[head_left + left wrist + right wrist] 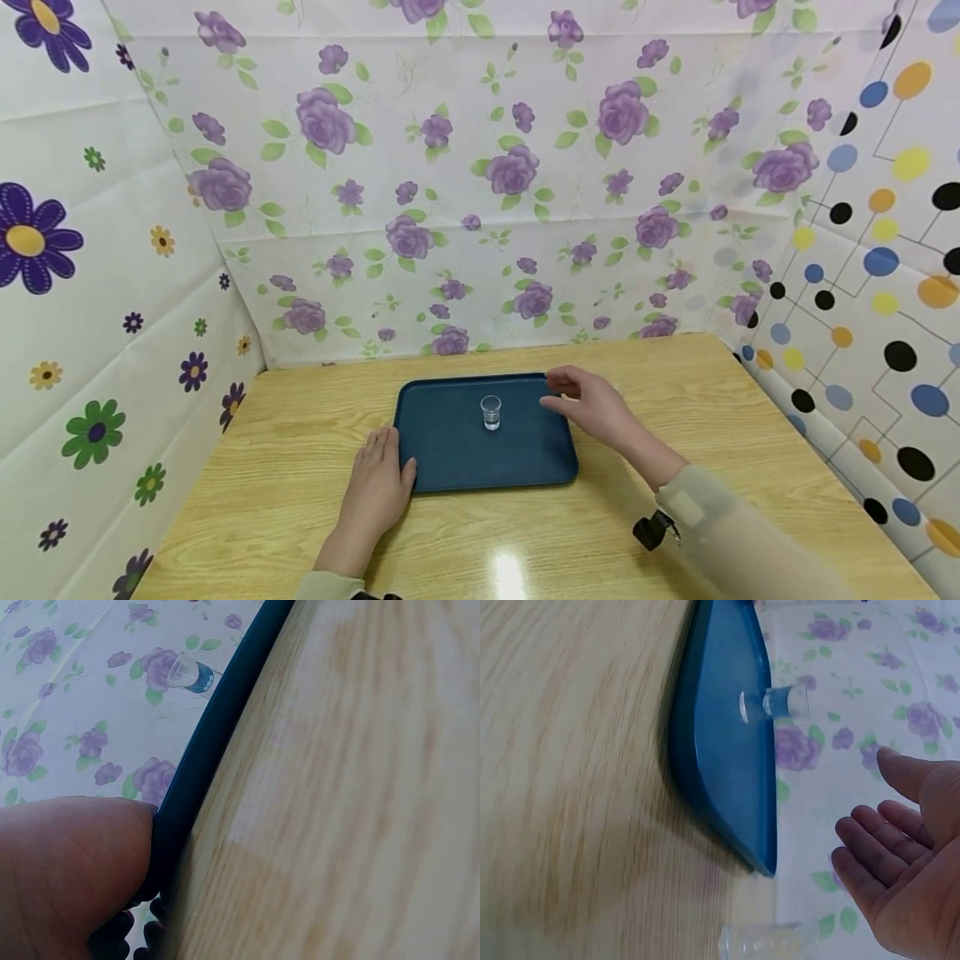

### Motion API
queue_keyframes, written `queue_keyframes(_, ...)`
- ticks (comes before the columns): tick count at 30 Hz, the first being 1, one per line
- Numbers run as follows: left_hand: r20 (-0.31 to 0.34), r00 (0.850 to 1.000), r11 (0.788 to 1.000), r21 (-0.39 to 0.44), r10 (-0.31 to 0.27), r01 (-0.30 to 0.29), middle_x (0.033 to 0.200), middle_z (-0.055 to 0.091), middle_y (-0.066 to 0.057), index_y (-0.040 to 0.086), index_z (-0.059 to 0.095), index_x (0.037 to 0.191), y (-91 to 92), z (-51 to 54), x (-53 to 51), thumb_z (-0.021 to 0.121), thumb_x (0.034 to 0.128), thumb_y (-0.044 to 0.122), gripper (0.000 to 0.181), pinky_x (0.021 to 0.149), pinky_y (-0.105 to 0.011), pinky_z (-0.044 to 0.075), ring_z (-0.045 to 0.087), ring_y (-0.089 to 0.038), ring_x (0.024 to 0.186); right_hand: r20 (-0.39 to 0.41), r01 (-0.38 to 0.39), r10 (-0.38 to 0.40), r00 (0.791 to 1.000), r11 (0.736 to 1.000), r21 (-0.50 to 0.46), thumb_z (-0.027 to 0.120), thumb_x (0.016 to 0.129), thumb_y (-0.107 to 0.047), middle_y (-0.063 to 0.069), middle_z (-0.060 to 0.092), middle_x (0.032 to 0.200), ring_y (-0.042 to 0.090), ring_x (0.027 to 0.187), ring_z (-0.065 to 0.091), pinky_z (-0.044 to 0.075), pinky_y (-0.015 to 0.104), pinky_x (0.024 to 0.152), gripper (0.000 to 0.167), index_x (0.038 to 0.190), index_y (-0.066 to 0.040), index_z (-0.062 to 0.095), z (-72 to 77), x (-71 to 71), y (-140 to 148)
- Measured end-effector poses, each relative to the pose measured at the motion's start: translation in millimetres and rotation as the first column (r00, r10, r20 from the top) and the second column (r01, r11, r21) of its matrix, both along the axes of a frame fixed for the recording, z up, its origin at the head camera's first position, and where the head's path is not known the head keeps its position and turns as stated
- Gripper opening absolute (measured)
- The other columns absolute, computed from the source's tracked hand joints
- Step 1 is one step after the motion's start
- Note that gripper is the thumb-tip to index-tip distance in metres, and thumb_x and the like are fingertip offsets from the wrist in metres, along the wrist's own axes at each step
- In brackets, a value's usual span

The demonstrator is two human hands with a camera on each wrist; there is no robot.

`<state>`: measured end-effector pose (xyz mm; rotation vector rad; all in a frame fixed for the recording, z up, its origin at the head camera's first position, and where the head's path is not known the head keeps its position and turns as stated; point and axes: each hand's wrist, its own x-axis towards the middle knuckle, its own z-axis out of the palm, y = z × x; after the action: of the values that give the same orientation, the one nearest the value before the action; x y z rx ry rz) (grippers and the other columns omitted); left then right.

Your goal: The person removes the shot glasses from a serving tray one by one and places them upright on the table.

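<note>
A small clear shot glass [491,412] stands upright on a dark blue tray [465,462] lying on the table. My left hand [377,483] rests at the tray's left edge, its fingers extended along the rim. In the left wrist view, part of that hand [67,862] touches the tray's side. Over the tray's right edge hovers my right hand [592,406], thumb and fingers apart and nothing between them. A second clear glass [769,943] shows beside the tray in the right wrist view; in the head view the right hand mostly hides it.
The wooden table [285,467] carries the tray near its far edge. Flowered cloth [420,167] hangs behind it, with more patterned cloth [885,275] on the right and on the left. A black wrist camera [651,531] sits at the right cuff.
</note>
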<state>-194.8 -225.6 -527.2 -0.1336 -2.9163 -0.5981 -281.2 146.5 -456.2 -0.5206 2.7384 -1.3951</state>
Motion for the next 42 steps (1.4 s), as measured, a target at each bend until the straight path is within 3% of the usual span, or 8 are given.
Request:
queue_keyframes(12, 0.008, 1.000, 1.000, 0.001, 0.004, -0.004, 0.169, 0.036, -0.037, -0.015, 0.037, 0.164, 0.0, -0.4, -1.1, 0.062, 0.1146, 0.022, 0.066, 0.131, -0.068, 0.023, 0.027, -0.054, 0.161, 0.021, -0.053, 0.053, 0.998, 0.999, -0.008, 0.080, 0.106, -0.032, 0.009, 0.067, 0.150, 0.031, 0.138, 0.064, 0.055, 0.050, 0.113, 0.057, 0.155, -0.008, 0.063, -8.7, -5.7, -35.9)
queue_keyframes(28, 0.007, 1.000, 1.000, -0.004, 0.013, -0.013, 0.169, 0.036, -0.036, -0.015, 0.038, 0.164, 2.6, 0.0, -0.7, 0.063, 0.1144, 0.022, 0.066, 0.131, -0.067, 0.023, 0.028, -0.053, 0.161, 0.064, -0.082, 0.083, 0.994, 0.996, -0.022, 0.083, 0.103, -0.031, 0.009, 0.061, 0.158, 0.031, 0.143, 0.061, 0.055, 0.049, 0.113, 0.067, 0.161, -0.011, 0.056, -24.2, -15.3, -63.8)
queue_keyframes(42, 0.027, 0.999, 1.000, 0.003, 0.021, -0.021, 0.171, 0.035, -0.035, -0.014, 0.036, 0.165, 0.6, 0.8, -0.6, 0.062, 0.1148, 0.023, 0.067, 0.132, -0.067, 0.022, 0.026, -0.052, 0.162, 0.087, -0.116, 0.117, 0.989, 0.993, -0.008, 0.084, 0.102, -0.032, 0.006, 0.069, 0.145, 0.029, 0.132, 0.066, 0.059, 0.049, 0.106, 0.063, 0.157, -0.010, 0.061, -34.4, -19.3, -78.8)
